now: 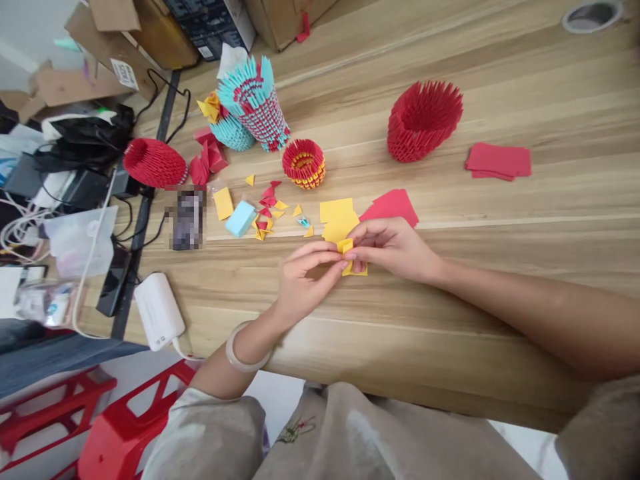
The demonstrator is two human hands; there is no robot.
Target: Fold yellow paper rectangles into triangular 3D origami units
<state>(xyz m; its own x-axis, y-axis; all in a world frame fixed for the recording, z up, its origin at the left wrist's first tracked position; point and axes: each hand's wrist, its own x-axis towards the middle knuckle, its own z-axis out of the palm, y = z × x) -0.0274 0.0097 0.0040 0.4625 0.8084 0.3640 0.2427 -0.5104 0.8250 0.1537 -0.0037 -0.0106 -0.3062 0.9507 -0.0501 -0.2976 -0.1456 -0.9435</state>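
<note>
A small yellow paper, partly folded, is pinched between the fingertips of my left hand and my right hand. Below it, another bit of yellow paper shows under my right fingers. Just beyond my hands lie flat yellow paper sheets and red paper sheets, the red ones partly behind my right hand. Loose folded triangles in yellow and red are scattered to the left. Near them rest a light blue paper stack and a yellow paper stack.
Folded-paper vessels stand at the back: a red bowl, a red-yellow bowl and a blue-red vase. A red paper stack lies right. At left are a white power bank, cables and cardboard boxes. Red stools stand below the table edge.
</note>
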